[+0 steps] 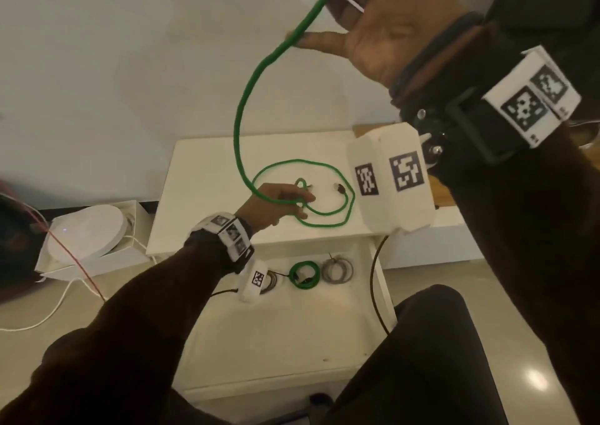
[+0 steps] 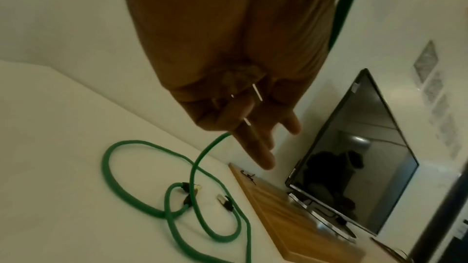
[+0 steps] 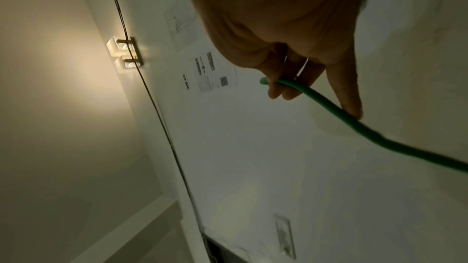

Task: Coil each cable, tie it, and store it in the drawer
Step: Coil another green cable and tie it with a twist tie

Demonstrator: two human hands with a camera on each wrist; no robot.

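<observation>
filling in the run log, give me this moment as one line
phase: coiling | right hand: raised, holds green cable | left hand: holds cable over cabinet top | drawer: open, coiled cables inside

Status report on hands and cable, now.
Right hand raised, gripping green braided cable. Left hand pinching it low; rest loose on white cabinet top. Open drawer holds tied coils. Nothing blocking.

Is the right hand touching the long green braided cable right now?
Touching. The right wrist view shows the right hand with its fingers curled round the long green braided cable.
</observation>
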